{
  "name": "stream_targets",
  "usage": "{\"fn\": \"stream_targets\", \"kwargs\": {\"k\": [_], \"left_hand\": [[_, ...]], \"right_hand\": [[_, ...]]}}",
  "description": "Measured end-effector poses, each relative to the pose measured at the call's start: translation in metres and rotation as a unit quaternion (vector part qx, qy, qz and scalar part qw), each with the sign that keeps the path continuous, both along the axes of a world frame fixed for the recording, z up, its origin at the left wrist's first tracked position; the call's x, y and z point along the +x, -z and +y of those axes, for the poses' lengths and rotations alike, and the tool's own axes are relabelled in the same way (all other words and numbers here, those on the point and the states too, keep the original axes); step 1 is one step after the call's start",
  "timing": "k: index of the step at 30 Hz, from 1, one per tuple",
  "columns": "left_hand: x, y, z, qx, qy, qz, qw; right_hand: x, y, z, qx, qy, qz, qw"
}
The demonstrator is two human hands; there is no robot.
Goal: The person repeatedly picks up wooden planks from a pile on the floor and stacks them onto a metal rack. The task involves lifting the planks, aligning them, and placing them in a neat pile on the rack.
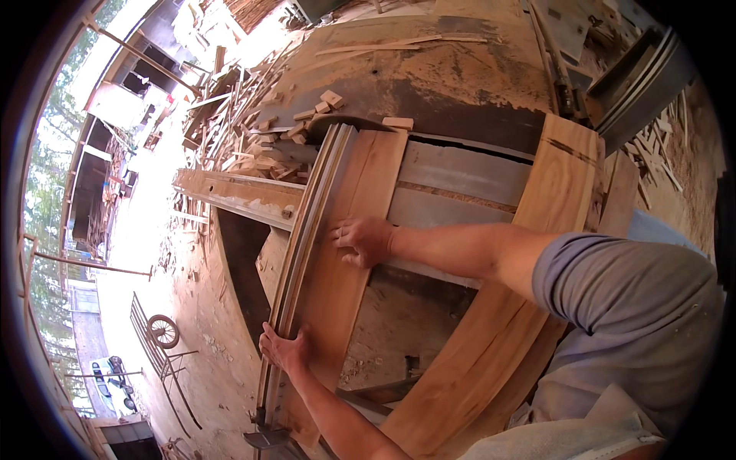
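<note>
grey sleeve point(629, 299) bulks nearest at the right, with a paler piece of clothing point(567, 445) cut off by the lower edge; the bare right forearm reaches leftward from it, hiding part of the metal machine top point(460, 170) and crossing over the broad loose plank point(468, 360); the left forearm covers some of the lower end of the nearer plank point(337, 299); a dark curved edge behind that plank's far end is hard to make out, the outdoor ground at the left is washed out by glare, and the rim is black.

around the work lie a heap of wood offcuts point(245, 115), small wooden blocks point(332, 98) and a sawdust-strewn panel point(383, 77); a beam point(238, 190) juts left from the metal rail point(292, 261), and farther off stand a spoked wheel point(162, 331) beside a metal frame point(149, 341) and a white vehicle point(111, 383).

the nearer plank lies lengthwise along the rail, directly under the right hand point(364, 239), whose fingers are loosely bent on its face; whether they pinch anything i cannot tell; the left hand point(284, 349), nearer the body, is spread over the rail and the plank's left edge, thumb apart from the fingers.
</note>
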State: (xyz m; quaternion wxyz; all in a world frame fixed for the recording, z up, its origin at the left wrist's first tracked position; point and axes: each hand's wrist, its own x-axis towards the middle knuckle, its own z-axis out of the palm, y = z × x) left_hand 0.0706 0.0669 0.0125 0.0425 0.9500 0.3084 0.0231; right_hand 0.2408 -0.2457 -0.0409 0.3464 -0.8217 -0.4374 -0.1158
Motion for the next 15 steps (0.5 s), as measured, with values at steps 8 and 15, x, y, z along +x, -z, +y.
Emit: {"fn": "stream_targets", "kwargs": {"k": [8,15], "left_hand": [[-0.07,0.023,-0.062,0.045,0.009,-0.155,0.987],[-0.138,0.044,-0.229,-0.352,-0.427,-0.487,0.676]], "right_hand": [[-0.035,-0.002,-0.042,0.003,0.003,-0.021,1.0],[-0.053,-0.02,-0.071,-0.065,0.011,-0.056,0.996]]}}
